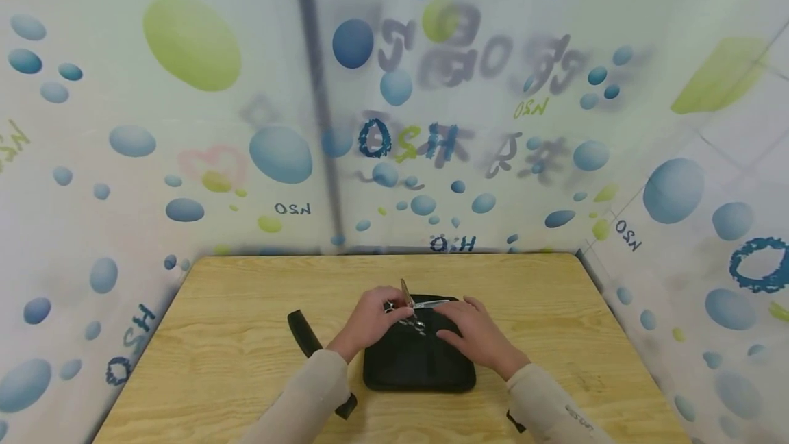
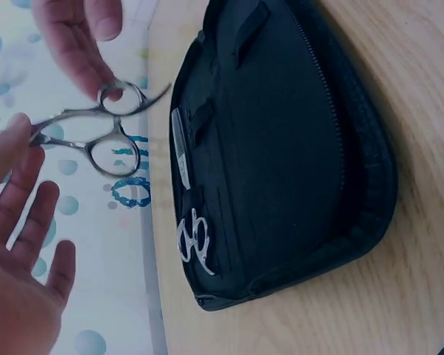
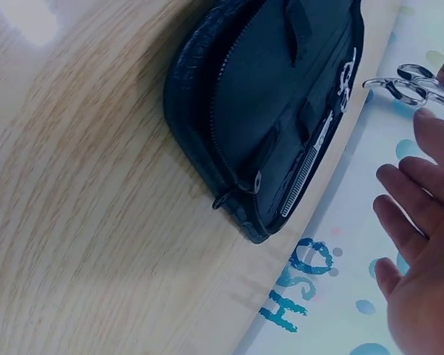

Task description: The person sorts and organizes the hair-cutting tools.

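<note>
My left hand [image 1: 372, 314] pinches a pair of scissors [image 2: 107, 129] between thumb and fingers near the pivot. Its blades [image 1: 405, 288] point away from me and its finger rings hang toward me. My right hand [image 1: 474, 331] hovers to the right with fingers spread and thumb apart, close to the rings. Below both hands lies a black zip case [image 1: 407, 365], its inside face up. Thinning scissors [image 2: 181, 151] with a toothed blade are tucked under a loop along the case's far side. In the head view my left hand partly covers their handles.
The case rests on a wooden table [image 1: 246, 334]. Black strap-like pieces [image 1: 303, 333] show beside and under my left forearm, and another [image 1: 515, 422] by the right sleeve. Beyond the far edge hangs a white curtain [image 1: 234, 115] printed with blue and green dots.
</note>
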The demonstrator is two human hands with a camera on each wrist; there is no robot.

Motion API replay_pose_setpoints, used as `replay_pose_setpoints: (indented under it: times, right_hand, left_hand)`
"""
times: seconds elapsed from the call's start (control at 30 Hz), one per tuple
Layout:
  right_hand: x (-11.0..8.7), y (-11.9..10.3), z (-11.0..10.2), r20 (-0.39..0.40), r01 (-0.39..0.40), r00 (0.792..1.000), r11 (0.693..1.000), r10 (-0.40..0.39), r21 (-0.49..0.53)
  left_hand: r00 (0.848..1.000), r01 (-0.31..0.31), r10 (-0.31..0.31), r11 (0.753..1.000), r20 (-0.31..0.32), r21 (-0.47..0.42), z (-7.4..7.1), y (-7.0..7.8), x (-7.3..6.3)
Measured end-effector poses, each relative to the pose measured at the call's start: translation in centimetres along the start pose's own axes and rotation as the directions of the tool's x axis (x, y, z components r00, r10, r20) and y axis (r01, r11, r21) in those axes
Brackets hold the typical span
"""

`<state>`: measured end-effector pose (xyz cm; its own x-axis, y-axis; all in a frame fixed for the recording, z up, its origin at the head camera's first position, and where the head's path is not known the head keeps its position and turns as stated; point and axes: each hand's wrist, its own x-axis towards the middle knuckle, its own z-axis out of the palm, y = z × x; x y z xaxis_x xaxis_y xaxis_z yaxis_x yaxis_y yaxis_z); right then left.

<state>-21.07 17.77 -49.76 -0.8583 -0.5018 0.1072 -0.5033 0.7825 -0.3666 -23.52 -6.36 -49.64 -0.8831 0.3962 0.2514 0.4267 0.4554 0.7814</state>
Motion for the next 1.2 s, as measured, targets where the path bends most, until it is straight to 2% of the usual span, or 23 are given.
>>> replay_pose_setpoints:
  times: [0.17, 0.3, 0.47, 0.63, 0.83, 1.03, 1.1, 1.2]
  right_hand:
    - [0.2, 0.2, 0.1, 0.017, 0.029, 0.999, 0.995, -0.031, 0.098]
    - [0.4, 0.4, 0.2, 0.046, 0.051, 0.997, 0.979, -0.061, 0.197]
    - [0.8, 0.6, 0.3, 0.091, 0.074, 0.99, 0.938, -0.111, 0.339]
    - [0.8, 0.5, 0.3, 0.134, 0.088, 0.977, 0.885, -0.166, 0.456]
    - [0.3, 0.6, 0.6, 0.242, -0.025, 0.958, 0.8, -0.152, 0.599]
    - [0.1, 1.0, 0.9, 0.246, -0.037, 0.951, 0.72, -0.188, 0.693]
    - [0.1, 1.0, 0.9, 0.26, -0.066, 0.947, 0.678, -0.189, 0.732]
    - [0.0, 0.9, 0.7, 0.298, -0.133, 0.936, 0.597, -0.187, 0.791]
  left_hand:
    - [0.998, -0.018, 0.023, 0.996, 0.055, -0.085, 0.3, 0.0, -0.3]
    - [0.993, -0.037, 0.053, 0.988, 0.106, -0.151, 0.5, -0.1, -0.3]
    - [0.986, -0.049, 0.081, 0.976, 0.145, -0.213, 0.7, -0.2, -0.5]
    - [0.983, -0.039, 0.075, 0.978, 0.17, -0.204, 0.9, -0.1, -0.6]
    - [0.979, 0.002, 0.045, 0.973, 0.198, -0.232, 1.3, -0.1, -0.7]
    - [0.976, 0.056, 0.008, 0.957, 0.217, -0.285, 1.6, 0.1, -0.6]
    - [0.974, 0.07, 0.002, 0.947, 0.225, -0.313, 1.7, 0.1, -0.6]
    - [0.97, 0.093, -0.01, 0.937, 0.243, -0.336, 1.7, 0.1, -0.6]
